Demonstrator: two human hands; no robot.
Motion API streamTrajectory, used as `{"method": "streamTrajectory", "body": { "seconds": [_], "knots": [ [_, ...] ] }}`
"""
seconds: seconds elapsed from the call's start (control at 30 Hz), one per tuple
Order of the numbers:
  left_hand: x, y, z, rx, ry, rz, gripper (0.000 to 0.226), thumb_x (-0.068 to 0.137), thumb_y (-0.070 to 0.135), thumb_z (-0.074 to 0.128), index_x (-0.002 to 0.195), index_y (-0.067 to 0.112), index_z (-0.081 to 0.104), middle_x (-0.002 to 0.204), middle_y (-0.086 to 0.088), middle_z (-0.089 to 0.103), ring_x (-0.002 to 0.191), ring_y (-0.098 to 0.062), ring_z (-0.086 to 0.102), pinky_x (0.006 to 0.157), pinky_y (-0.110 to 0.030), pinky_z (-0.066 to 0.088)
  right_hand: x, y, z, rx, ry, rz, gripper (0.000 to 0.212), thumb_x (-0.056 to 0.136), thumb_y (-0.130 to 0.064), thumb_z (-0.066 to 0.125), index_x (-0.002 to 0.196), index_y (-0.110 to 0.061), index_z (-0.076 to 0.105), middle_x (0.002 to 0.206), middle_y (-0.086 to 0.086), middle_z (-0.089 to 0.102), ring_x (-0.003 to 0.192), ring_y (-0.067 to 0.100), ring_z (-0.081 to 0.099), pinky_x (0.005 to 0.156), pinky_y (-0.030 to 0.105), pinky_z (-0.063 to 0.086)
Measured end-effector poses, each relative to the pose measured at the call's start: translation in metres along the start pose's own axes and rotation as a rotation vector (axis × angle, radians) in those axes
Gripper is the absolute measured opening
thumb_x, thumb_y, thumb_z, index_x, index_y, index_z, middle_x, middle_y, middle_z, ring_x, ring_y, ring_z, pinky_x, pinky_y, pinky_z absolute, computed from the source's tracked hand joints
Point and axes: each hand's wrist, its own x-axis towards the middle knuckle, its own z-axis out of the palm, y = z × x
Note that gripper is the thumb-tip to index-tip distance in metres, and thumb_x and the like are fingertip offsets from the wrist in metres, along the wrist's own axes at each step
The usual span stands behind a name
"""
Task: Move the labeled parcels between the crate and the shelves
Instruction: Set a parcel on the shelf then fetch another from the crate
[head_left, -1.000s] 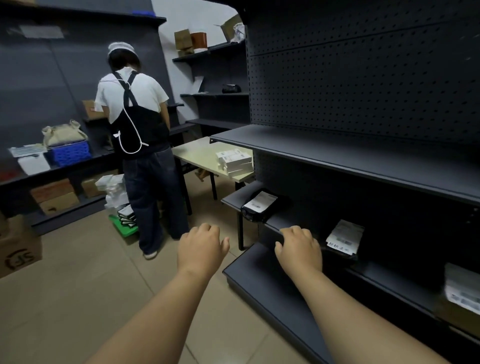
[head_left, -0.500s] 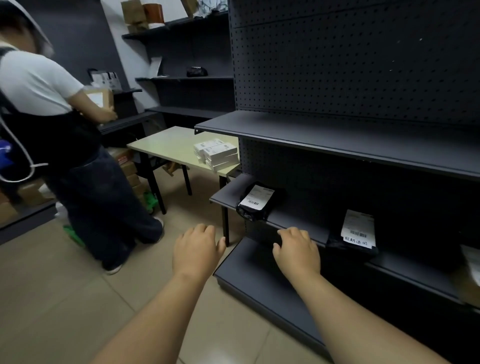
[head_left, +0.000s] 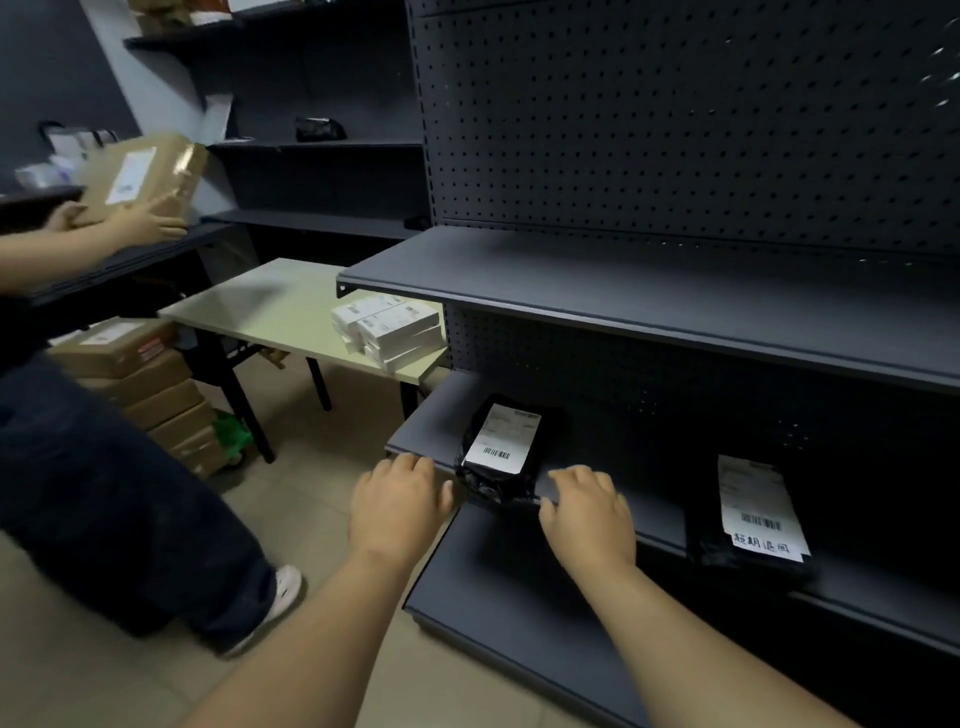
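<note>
Reaching: my left hand (head_left: 397, 501) and right hand (head_left: 589, 514), each grip spread, empty.
Parcel (head_left: 498, 449): black crinkled bag, white barcode label, on the shelf (head_left: 431, 431).

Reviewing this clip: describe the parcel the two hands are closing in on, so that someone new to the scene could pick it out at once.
Start at the big dark pegboard shelving unit on the right and drop to its low shelf, just past the pale table. The black bagged parcel lies at that shelf's left end, between the left hand and right hand. Unlike the other black parcel further right, its white label bears no handwriting.
</note>
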Motion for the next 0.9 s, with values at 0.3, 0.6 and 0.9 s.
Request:
{"method": "streamTrajectory", "body": {
  "seconds": [0.3, 0.6, 0.9],
  "knots": [
    [0.070, 0.003, 0.050, -0.021, -0.093, 0.075, 0.034, 0.092, 0.046, 0.039, 0.103, 0.022, 0.060, 0.108, 0.003, 0.063, 0.104, -0.020, 0.057, 0.081, -0.032, 0.040, 0.048, 0.000, 0.023, 0.012, -0.004, 0.080, 0.041, 0.094, -0.036, 0.046, 0.133, -0.026, 0.048, 0.131, -0.009, 0.050, 0.123, 0.014, 0.043, 0.101, 0.028, 0.034],
    [0.118, -0.005, 0.101, -0.084, -0.129, 0.148, 0.032, 0.093, 0.046, 0.040, 0.095, 0.021, 0.060, 0.098, 0.003, 0.064, 0.091, -0.017, 0.060, 0.069, -0.030, 0.038, 0.074, -0.006, 0.061, 0.040, -0.028, 0.178, 0.042, 0.095, -0.036, 0.045, 0.135, -0.026, 0.046, 0.132, -0.009, 0.049, 0.122, 0.014, 0.042, 0.103, 0.027, 0.033],
    [0.158, -0.014, 0.163, -0.184, -0.195, 0.228, 0.032, 0.093, 0.046, 0.040, 0.101, 0.021, 0.058, 0.101, 0.004, 0.062, 0.094, -0.016, 0.058, 0.073, -0.029, 0.044, 0.107, -0.011, 0.114, 0.034, -0.036, 0.354, 0.042, 0.095, -0.035, 0.044, 0.136, -0.025, 0.045, 0.133, -0.007, 0.049, 0.124, 0.014, 0.041, 0.102, 0.026, 0.034]
  ]
}}
